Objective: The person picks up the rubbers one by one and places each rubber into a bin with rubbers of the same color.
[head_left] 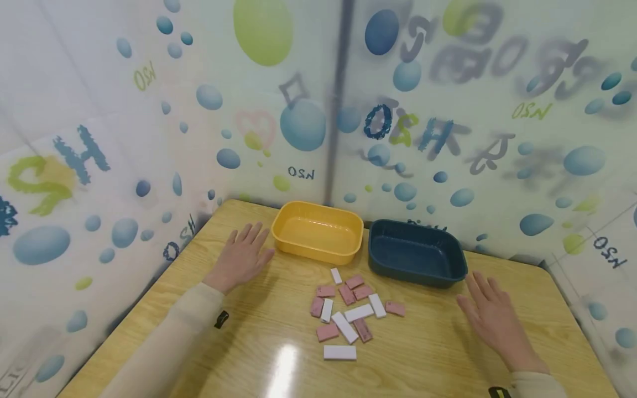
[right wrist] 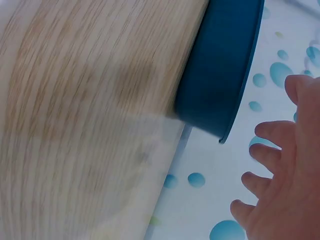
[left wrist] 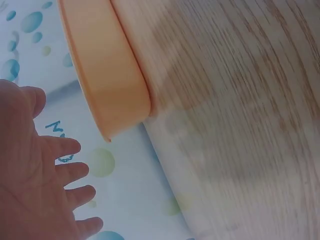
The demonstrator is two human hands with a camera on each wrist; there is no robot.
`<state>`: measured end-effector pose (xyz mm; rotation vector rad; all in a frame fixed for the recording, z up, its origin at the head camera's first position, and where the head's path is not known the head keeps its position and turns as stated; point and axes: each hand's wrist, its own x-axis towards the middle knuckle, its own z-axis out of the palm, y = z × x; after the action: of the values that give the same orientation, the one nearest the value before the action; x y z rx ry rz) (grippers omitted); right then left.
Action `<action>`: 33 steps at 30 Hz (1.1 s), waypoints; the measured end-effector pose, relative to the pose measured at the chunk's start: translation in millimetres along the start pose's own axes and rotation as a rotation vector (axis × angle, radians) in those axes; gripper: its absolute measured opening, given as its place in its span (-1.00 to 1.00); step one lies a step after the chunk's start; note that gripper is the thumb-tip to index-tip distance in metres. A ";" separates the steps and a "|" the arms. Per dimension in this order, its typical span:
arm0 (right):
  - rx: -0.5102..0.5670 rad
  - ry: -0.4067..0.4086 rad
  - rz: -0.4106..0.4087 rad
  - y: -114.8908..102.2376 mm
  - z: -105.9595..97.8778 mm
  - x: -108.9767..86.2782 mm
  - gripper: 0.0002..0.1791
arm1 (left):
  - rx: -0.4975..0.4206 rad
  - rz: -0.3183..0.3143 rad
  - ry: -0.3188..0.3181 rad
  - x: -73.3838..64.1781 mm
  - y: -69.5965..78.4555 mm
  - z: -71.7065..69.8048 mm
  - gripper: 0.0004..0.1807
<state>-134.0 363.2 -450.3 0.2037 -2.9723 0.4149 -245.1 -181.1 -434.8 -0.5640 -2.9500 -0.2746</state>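
Observation:
My left hand (head_left: 240, 258) hovers palm down over the table, fingers spread, just left of the yellow basin (head_left: 318, 257). My right hand (head_left: 497, 318) is held the same way, near the front right corner of the dark blue basin (head_left: 418, 254). Neither hand holds anything. Between them lies a loose group of small flat blocks, some pink, such as this pink block (head_left: 327, 332), and some white, such as this white block (head_left: 340, 352). Both wrist views show the fingers apart beside the yellow basin wall (left wrist: 112, 75) and the blue basin wall (right wrist: 215, 75).
Both basins stand side by side at the back of the wooden table (head_left: 423, 354), close to a patterned wall curtain (head_left: 308, 182). No blocks show inside either basin. Another curtained wall (head_left: 124, 182) runs along the table's left edge.

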 end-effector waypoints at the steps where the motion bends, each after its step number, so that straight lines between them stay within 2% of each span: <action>1: 0.008 0.005 -0.007 -1.7 0.4 0.2 -0.27 | -0.002 0.003 0.000 -0.1 1.4 -0.5 -0.30; 10: 0.086 -0.009 -0.035 -29.0 4.3 6.3 -0.28 | 0.001 0.064 0.035 0.7 15.4 0.4 -0.33; 17: 0.091 -0.001 -0.041 -54.4 9.8 8.7 -0.30 | -0.046 0.180 0.080 2.6 29.5 2.0 -0.38; 22: 0.102 0.052 -0.083 -68.0 18.0 10.7 -0.36 | -0.074 0.256 0.107 3.9 40.6 3.7 -0.43; 27: 0.120 0.106 -0.123 -80.3 27.0 12.6 -0.42 | -0.093 0.305 0.133 4.7 51.6 4.7 -0.47; 33: 0.130 0.121 -0.162 -94.6 39.2 14.7 -0.47 | -0.080 0.326 0.136 8.4 58.8 10.1 -0.48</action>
<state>-138.6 260.4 -460.6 0.4146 -2.7863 0.5778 -231.6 -122.4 -434.3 -0.9800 -2.6718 -0.3788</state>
